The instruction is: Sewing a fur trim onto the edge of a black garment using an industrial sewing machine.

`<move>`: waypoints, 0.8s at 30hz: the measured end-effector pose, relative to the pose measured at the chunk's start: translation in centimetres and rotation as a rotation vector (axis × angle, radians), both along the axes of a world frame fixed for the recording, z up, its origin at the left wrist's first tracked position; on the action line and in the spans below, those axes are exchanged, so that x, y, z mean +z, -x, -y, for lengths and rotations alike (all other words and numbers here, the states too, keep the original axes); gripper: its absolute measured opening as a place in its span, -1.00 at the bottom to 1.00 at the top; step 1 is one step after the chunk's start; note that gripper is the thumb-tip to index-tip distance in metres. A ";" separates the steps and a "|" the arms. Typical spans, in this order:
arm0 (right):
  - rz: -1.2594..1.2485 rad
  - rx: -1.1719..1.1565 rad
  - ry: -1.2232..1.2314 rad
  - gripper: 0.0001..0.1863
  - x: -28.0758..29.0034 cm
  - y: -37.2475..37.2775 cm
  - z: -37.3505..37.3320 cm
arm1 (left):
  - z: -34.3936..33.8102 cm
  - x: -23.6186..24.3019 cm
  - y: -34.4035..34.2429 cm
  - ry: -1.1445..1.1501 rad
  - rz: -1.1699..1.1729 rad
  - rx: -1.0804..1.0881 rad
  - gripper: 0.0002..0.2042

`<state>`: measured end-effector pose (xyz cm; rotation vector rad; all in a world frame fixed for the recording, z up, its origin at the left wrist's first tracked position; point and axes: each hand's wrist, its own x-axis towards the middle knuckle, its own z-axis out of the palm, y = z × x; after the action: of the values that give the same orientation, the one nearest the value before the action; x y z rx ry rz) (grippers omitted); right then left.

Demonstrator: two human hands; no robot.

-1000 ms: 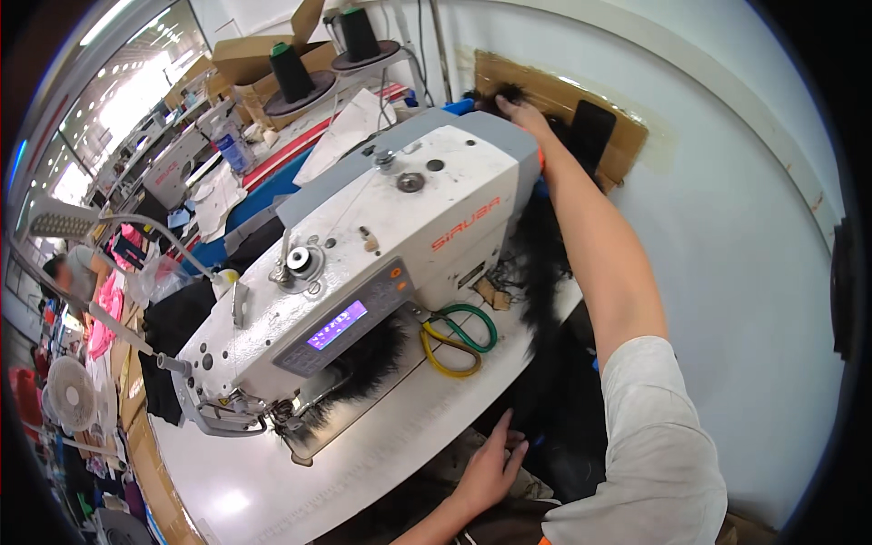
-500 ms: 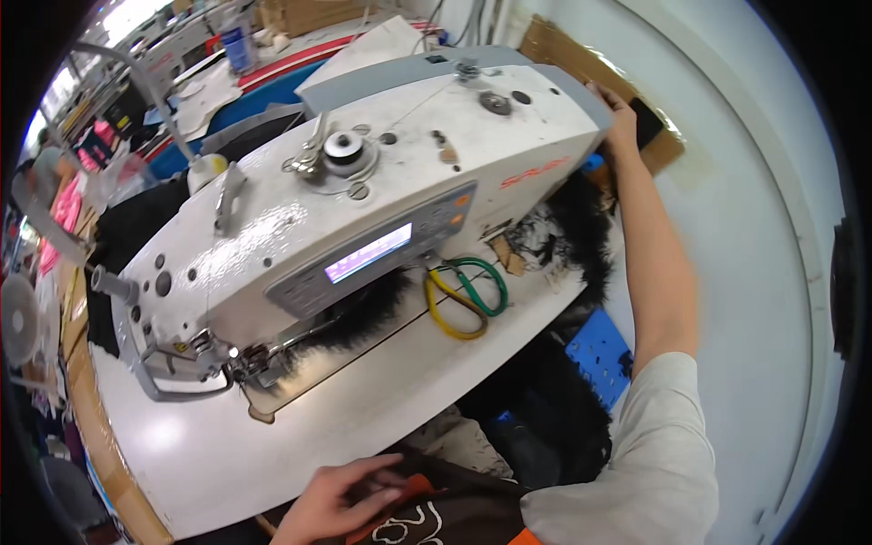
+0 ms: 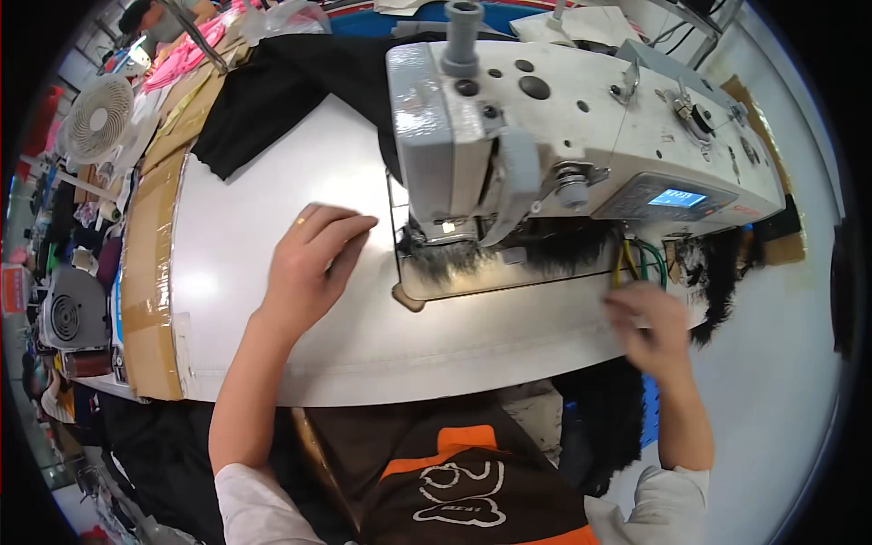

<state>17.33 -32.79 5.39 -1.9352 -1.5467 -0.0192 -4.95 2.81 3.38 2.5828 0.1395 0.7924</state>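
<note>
My left hand (image 3: 313,263) hovers over the white table just left of the sewing machine's needle area, fingers bent but apart and empty, a ring on one. My right hand (image 3: 649,322) is blurred at the table's right, just below the yellow and green scissors (image 3: 654,263); whether it touches them I cannot tell. The white sewing machine (image 3: 563,127) has black fur (image 3: 436,259) under its foot and more fur (image 3: 722,286) at its right end. Black fabric (image 3: 272,73) lies behind my left hand.
Cardboard (image 3: 150,227) runs along the table's left side, with a white fan (image 3: 100,123) beyond. Pink fabric (image 3: 186,54) and another person (image 3: 154,23) are at the back left. A white wall (image 3: 772,363) stands on the right; black material (image 3: 599,418) hangs below the table edge.
The view has swung left. My right hand has come back from behind the machine to near the scissors. My left hand has risen from below the table to above its top.
</note>
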 end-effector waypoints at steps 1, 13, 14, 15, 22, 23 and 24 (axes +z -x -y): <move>0.070 0.073 -0.026 -0.68 -0.3 1.9 -2.9 | -0.5 -0.8 -0.3 -0.010 -0.020 -0.056 -0.73; 0.018 -0.037 0.211 -0.73 -5.2 4.5 -12.7 | -0.4 -2.2 -3.3 -0.143 -0.076 -0.329 -0.66; -0.017 -0.049 0.199 -0.76 -4.8 4.9 -12.7 | -0.2 -2.3 -3.2 -0.108 -0.089 -0.352 -0.66; -0.052 -0.062 0.185 -0.78 -4.3 5.3 -12.7 | -0.2 -2.2 -3.2 -0.098 -0.090 -0.357 -0.66; -0.074 -0.188 0.098 -0.66 -3.8 9.7 -15.5 | -0.5 -2.2 -3.4 -0.007 -0.083 -0.400 -0.65; -0.045 -0.234 0.151 -0.65 -3.4 10.2 -15.7 | -0.4 -2.4 -3.4 -0.003 -0.075 -0.393 -0.65; -0.016 -0.281 0.204 -0.64 -3.2 10.6 -16.0 | -0.3 -2.5 -3.5 -0.005 -0.077 -0.400 -0.65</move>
<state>6.77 -16.79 2.19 -2.2948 -1.2969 0.0358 -1.43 3.14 0.85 2.5248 -0.3457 0.5443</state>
